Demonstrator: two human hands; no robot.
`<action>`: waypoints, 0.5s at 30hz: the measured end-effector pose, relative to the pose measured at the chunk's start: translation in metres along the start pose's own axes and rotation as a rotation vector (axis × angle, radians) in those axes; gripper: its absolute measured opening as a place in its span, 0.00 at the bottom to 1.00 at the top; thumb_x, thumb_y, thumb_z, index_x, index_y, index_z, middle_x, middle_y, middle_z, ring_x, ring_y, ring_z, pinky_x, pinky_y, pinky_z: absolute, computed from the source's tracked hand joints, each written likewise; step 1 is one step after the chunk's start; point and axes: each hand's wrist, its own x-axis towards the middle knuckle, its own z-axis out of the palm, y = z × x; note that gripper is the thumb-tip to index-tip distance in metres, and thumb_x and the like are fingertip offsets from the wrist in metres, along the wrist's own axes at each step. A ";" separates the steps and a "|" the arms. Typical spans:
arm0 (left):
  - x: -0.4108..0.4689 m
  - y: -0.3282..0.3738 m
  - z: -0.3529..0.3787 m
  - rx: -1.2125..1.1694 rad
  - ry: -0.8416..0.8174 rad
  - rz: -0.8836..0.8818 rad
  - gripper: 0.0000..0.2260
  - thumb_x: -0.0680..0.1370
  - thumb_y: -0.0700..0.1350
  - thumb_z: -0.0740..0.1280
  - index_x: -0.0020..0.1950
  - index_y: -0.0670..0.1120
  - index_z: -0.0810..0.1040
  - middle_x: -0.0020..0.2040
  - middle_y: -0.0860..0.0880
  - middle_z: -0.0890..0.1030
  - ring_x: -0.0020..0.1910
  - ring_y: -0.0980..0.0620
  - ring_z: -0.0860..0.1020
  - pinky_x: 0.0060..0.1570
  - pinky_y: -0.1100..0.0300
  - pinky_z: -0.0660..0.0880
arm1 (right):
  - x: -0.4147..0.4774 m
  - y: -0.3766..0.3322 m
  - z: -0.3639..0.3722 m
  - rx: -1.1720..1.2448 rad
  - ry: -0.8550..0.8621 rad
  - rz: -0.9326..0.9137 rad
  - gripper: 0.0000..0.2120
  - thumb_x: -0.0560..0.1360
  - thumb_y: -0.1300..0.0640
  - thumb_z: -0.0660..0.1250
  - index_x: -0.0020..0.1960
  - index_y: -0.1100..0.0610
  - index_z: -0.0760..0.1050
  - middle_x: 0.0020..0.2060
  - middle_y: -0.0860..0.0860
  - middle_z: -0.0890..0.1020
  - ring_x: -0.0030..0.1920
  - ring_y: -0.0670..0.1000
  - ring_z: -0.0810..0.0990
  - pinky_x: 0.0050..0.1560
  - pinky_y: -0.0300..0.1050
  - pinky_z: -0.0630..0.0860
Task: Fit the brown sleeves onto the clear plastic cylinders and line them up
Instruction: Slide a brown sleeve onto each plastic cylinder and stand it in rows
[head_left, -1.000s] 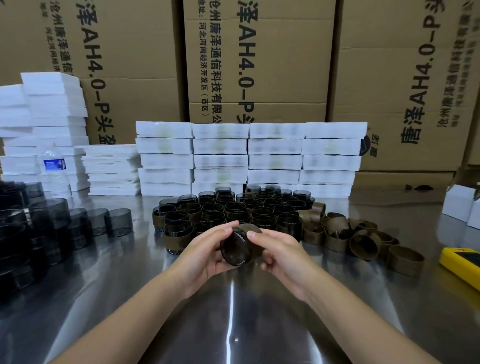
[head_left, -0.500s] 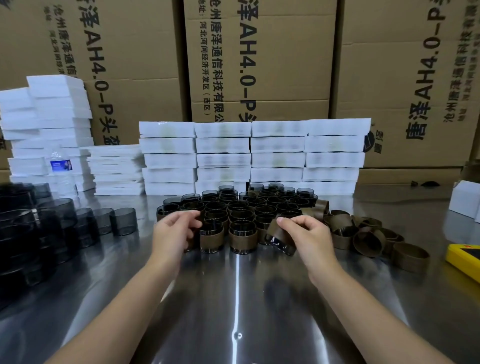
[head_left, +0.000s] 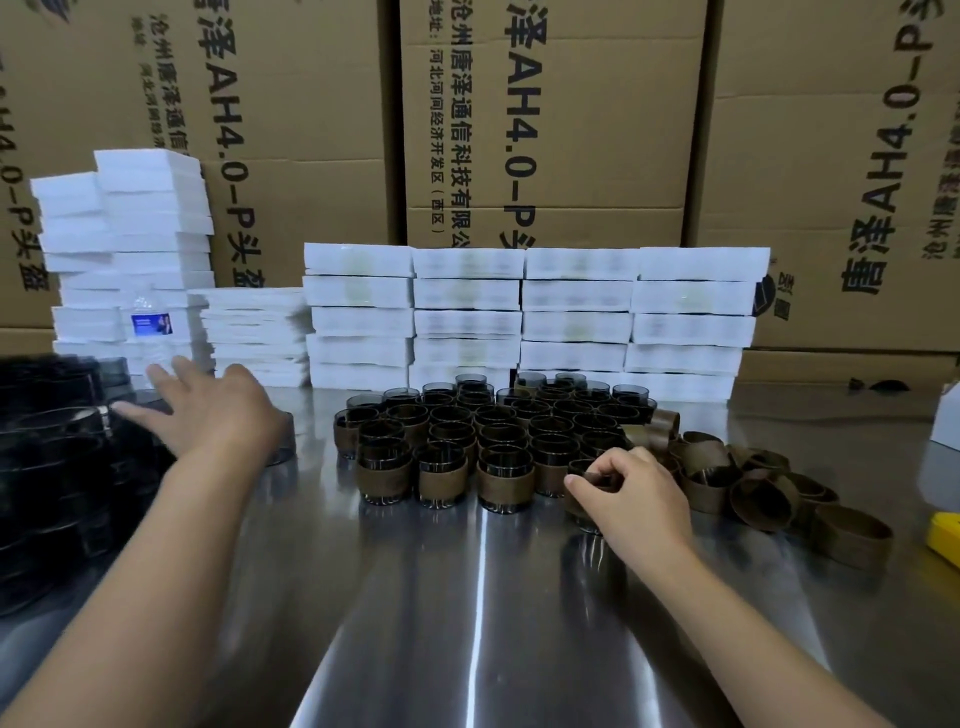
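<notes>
Open steel tabletop (head_left: 483, 597) in front, sleeved cylinders (head_left: 493, 441) massed behind, loose sleeves (head_left: 753, 488) right

On the steel surface (head_left: 483, 597), the left hand (head_left: 213, 410) spreads straight fingers (head_left: 136, 413) over bare smoky cylinders (head_left: 52, 467) at the left. The right hand (head_left: 636, 491) curls round a sleeved cylinder (head_left: 581, 512) at the front row's right end, beside loose brown sleeves (head_left: 763, 499).
</notes>
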 end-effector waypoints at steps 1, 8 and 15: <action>0.004 -0.004 -0.001 0.018 -0.048 -0.029 0.22 0.79 0.47 0.61 0.73 0.46 0.65 0.78 0.37 0.50 0.77 0.39 0.44 0.70 0.31 0.43 | 0.000 0.000 0.000 -0.002 0.003 0.005 0.11 0.69 0.48 0.71 0.32 0.49 0.72 0.37 0.44 0.72 0.46 0.49 0.73 0.40 0.42 0.63; 0.012 -0.022 0.023 0.169 -0.221 -0.068 0.24 0.80 0.54 0.58 0.74 0.47 0.65 0.77 0.39 0.58 0.77 0.40 0.51 0.71 0.33 0.42 | 0.000 0.001 0.002 -0.020 -0.017 0.013 0.11 0.69 0.47 0.71 0.33 0.49 0.72 0.37 0.45 0.73 0.46 0.49 0.74 0.41 0.43 0.63; 0.005 -0.024 0.022 0.227 -0.061 0.031 0.22 0.79 0.54 0.60 0.71 0.46 0.69 0.75 0.40 0.62 0.75 0.39 0.54 0.73 0.37 0.42 | 0.000 0.003 0.006 -0.025 -0.028 0.012 0.13 0.69 0.46 0.72 0.32 0.48 0.71 0.36 0.44 0.72 0.43 0.48 0.73 0.34 0.40 0.61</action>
